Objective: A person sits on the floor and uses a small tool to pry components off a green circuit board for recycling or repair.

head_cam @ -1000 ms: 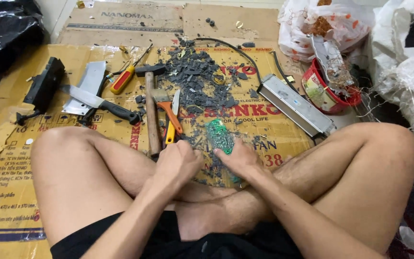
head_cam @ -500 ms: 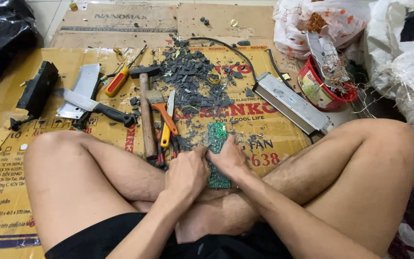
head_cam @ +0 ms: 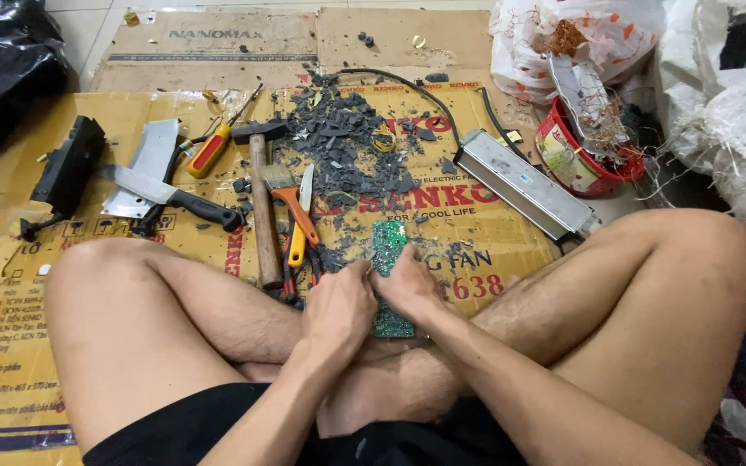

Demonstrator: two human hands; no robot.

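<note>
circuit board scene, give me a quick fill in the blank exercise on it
1. Both hands, left hand and right hand, grip a ____ circuit board.
2. The hammer has a ____ handle.
3. The grey debris pile lies on flattened ____.
4. The bucket at the right is ____.

Missing words: green; wooden; cardboard; red

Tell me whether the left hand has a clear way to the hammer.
Probably yes: the left hand grips the green circuit board, but the hammer lies just beyond it, nothing lying between. It would have to let go first.
</note>
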